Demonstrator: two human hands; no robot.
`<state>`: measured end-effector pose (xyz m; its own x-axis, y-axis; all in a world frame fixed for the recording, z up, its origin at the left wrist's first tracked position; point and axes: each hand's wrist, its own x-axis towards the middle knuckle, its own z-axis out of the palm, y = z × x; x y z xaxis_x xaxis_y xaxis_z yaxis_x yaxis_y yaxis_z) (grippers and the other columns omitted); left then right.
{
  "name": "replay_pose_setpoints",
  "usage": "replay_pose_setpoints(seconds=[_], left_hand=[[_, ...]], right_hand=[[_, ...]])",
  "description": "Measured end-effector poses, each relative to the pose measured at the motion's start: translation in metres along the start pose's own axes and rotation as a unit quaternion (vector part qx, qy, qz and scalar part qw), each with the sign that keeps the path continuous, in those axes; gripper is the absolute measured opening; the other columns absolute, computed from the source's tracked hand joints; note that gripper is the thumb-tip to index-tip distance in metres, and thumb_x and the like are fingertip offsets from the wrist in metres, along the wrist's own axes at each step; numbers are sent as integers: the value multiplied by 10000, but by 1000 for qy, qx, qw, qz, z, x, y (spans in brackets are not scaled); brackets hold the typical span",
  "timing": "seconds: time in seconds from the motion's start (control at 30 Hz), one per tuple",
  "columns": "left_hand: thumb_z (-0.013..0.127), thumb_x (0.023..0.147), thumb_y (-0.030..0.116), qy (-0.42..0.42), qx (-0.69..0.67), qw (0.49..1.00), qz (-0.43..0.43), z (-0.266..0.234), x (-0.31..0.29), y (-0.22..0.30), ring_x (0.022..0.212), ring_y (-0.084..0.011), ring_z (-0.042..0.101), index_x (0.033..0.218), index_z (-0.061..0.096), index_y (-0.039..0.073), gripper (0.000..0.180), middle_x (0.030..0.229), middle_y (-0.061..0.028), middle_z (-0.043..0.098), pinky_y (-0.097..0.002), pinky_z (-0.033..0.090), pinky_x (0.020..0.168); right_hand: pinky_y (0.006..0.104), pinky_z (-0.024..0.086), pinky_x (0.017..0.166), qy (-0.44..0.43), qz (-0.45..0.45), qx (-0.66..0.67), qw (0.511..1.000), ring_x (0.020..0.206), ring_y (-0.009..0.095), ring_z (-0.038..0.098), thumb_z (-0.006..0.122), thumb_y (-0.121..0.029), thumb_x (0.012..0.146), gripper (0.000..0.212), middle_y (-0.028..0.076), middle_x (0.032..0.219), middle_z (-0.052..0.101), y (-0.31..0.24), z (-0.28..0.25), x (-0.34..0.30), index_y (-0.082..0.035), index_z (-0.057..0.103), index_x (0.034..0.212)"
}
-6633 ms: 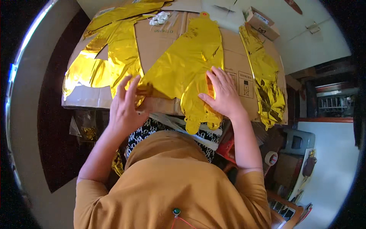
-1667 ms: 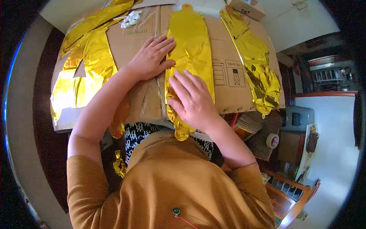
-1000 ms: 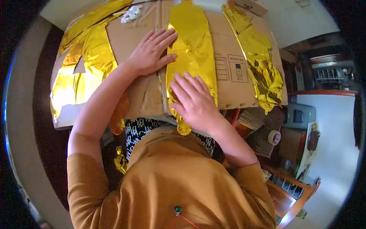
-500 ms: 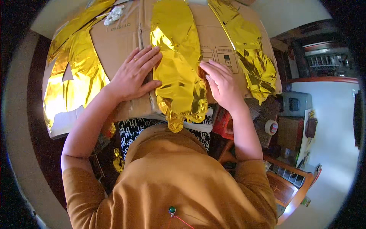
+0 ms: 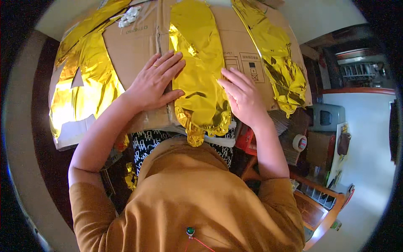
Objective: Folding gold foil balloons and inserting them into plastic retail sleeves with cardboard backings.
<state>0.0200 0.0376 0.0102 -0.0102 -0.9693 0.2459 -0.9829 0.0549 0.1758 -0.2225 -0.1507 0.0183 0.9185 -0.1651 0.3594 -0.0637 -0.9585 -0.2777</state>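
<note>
A deflated gold foil balloon lies flat in front of me on a cardboard box, its scalloped lower end hanging over the near edge. My left hand rests open along the balloon's left side, fingertips and thumb on the foil and the palm over the cardboard. On the opposite side, my right hand has its fingers stretched out, with the tips touching the balloon's right edge. Creases show near the balloon's lower part.
Other flat gold foil balloons lie on the cardboard at left and right. A crumpled white scrap sits at the far left. Right of the box are a tape roll, a grey plastic stool and a wooden chair.
The right fingertips have shifted slightly inward onto the foil's edge. The balloon's middle looks smoother, with fewer creases. The left hand keeps its place on the balloon, and the whole view has shifted a little.
</note>
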Motion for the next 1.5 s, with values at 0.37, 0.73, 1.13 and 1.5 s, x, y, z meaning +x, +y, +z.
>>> replay_pose_setpoints(seconds=[0.37, 0.73, 1.13, 1.5], left_hand=[[597, 914, 530, -18, 6, 1000, -1, 2, -4, 0, 1489, -325, 277, 1532, 335, 61, 819, 1598, -149, 319, -531, 181, 1217], [601, 947, 415, -5, -30, 999, -19, 2, 4, -27, 1464, -309, 328, 1491, 404, 67, 675, 1560, -148, 381, -545, 190, 1210], [600, 955, 349, 63, 170, 981, -63, 15, 70, -75, 1456, -347, 334, 1489, 424, 97, 616, 1558, -163, 386, -551, 212, 1201], [561, 960, 439, 26, 19, 997, -65, 33, 40, 18, 1486, -373, 260, 1516, 303, -34, 774, 1598, -219, 284, -518, 193, 1208]], right_hand=[[450, 470, 995, 2, -71, 91, 993, 1152, 312, 617, 694, -137, 873, 361, 164, 1252, 644, -61, 5, 20, -30, 645, 1215], [440, 465, 909, -9, -89, -48, 995, 1140, 342, 542, 576, -178, 838, 383, 193, 1193, 572, -100, 40, 5, 14, 618, 1166], [435, 461, 924, -22, -41, 30, 998, 1157, 298, 561, 701, -170, 821, 407, 154, 1216, 607, -99, 29, 6, -27, 632, 1196], [566, 161, 1199, -58, 95, -77, 991, 1468, 395, 286, 465, -443, 1018, 714, 259, 1567, 318, -8, 29, 37, 74, 327, 1490]])
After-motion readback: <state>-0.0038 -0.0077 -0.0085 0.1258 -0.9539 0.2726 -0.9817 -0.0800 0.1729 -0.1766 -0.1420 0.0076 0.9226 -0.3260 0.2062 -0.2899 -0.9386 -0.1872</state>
